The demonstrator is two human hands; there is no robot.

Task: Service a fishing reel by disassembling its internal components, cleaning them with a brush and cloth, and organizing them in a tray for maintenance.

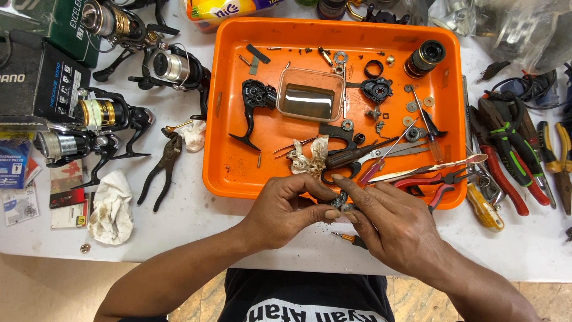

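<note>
Hands meet just below the orange tray [215, 107]: your left hand [285, 209] and right hand [390, 223] both pinch a small dark metal part [339, 201] between closed fingertips, above the table [196, 209], equally near each.

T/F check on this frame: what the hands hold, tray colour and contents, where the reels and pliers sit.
1. Both hands pinch one small dark metal part between them. True: left hand and right hand meet on it.
2. The tray is blue. False: it is orange.
3. Fishing reels lie left of the tray. True.
4. The clear rectangular dish sits outside the tray. False: it is inside, near the middle.
5. Red-handled pliers lie right of the tray. True.
</note>
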